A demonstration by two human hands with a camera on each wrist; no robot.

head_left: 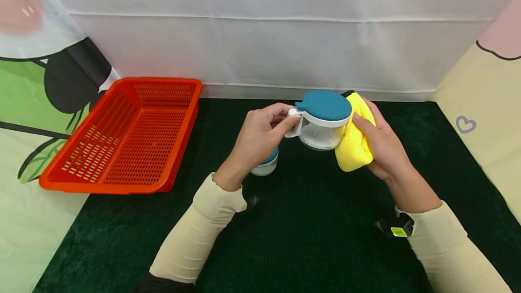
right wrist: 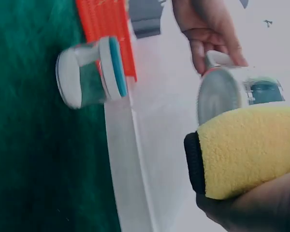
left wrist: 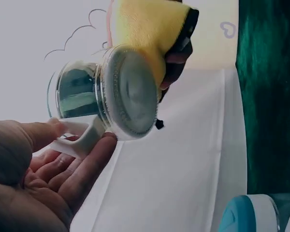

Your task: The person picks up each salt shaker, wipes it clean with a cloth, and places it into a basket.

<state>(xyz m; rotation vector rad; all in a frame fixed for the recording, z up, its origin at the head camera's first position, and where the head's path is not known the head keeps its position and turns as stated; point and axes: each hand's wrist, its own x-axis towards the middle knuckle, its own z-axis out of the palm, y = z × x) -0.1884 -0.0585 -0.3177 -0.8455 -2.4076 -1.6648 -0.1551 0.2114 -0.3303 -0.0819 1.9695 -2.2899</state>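
My left hand (head_left: 264,132) pinches the white handle of a clear jar (head_left: 321,135) with a blue lid (head_left: 327,105), held up above the table. In my right hand (head_left: 384,144) is a folded yellow cloth (head_left: 353,141) with a dark edge, against the jar's right side. The left wrist view shows the jar's round base, with the cloth (left wrist: 140,26) behind it. A second blue-lidded jar (head_left: 265,166) stands on the table, partly hidden behind my left wrist; its white handle shows in the right wrist view, where this jar (right wrist: 91,72) is seen whole.
An orange-red perforated plastic basket (head_left: 185,141) sits on the left of the table. Dark green cloth (head_left: 309,243) covers the tabletop. A white sheet (head_left: 260,49) hangs along the back, with printed sheets at both sides.
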